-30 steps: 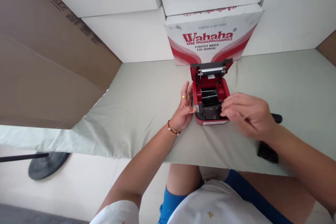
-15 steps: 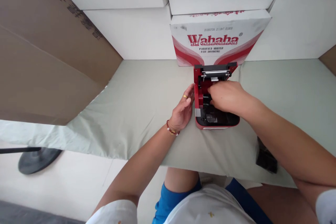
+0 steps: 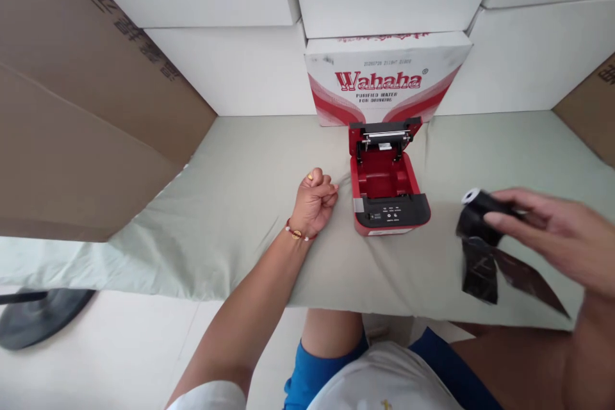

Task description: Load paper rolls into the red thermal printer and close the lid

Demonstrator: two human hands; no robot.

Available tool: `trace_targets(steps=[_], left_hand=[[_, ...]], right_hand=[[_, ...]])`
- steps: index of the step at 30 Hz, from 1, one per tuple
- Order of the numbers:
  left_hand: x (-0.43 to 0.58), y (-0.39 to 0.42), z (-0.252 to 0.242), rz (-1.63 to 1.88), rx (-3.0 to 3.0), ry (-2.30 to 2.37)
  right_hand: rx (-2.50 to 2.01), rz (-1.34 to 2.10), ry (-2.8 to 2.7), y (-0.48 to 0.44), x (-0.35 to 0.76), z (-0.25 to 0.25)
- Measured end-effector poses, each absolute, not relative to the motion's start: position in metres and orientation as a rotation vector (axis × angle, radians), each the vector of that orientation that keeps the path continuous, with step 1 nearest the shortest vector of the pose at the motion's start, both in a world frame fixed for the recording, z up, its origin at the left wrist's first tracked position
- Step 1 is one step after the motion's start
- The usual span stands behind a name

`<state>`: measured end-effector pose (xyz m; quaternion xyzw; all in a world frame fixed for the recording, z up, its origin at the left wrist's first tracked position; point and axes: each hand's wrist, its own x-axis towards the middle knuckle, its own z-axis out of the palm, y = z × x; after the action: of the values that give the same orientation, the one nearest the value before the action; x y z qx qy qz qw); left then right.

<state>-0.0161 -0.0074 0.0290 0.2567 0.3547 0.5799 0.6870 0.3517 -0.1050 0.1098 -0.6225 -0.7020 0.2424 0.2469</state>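
Printer point(image 3: 384, 186) of smooth red plastic, round-cornered at the front, with a flat black panel point(image 3: 408, 210) and, tipped up at the back, a hinged lid point(image 3: 384, 127) bearing a slim roller point(image 3: 390, 138); inside, a red hollow. Under the printer, cloth-covered tabletop point(image 3: 269, 154), pale green, softly creased, more rumpled along the edge well to the left. Near the printer's left side, apart from it, left hand point(image 3: 315, 202) curled into a fist, grip folded together, contents of the curl impossible to see; beaded bracelet point(image 3: 296, 234) at the wrist. To the printer's right, right hand point(image 3: 548, 230), blurred, grip clamped between thumb and fingers on a roll point(image 3: 473, 218) of thin, shiny black film, white core at one end. Further front, crinkled dark film point(image 3: 480, 272) and a pointed flap point(image 3: 531, 282), connection to the roll unclear. Behind the printer, white carton point(image 3: 384, 67) with red lettering, lower edge partly hidden by the lid. Far left, brown cardboard point(image 3: 72, 109), cut off.
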Motion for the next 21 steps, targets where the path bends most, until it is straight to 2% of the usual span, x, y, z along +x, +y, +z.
trace_targets(steps=[2,3,5,9,13,17,21], left_hand=[[-0.017,-0.010,0.030,1.290,0.582,0.803],[-0.017,-0.011,0.031,1.290,0.582,0.803],[-0.016,-0.012,0.033,1.277,0.586,0.803],[-0.013,-0.014,0.034,1.217,0.614,0.787],[-0.011,-0.015,0.031,1.177,0.603,0.771],[-0.010,-0.014,0.027,1.146,0.580,0.767],[-0.008,-0.013,0.026,1.161,0.594,0.771]], right_hand=[[-1.741,1.012,-1.859,-0.111,0.345,0.085],[-1.763,1.049,-1.848,-0.113,0.338,0.076],[-1.800,0.921,-1.845,-0.116,0.326,0.070],[-1.874,0.456,-1.768,-0.119,0.344,0.078],[-1.788,0.224,-1.994,-0.111,0.392,0.056],[-1.555,0.134,-2.157,-0.102,0.407,0.027],[-1.448,0.325,-2.243,-0.120,0.398,0.056]])
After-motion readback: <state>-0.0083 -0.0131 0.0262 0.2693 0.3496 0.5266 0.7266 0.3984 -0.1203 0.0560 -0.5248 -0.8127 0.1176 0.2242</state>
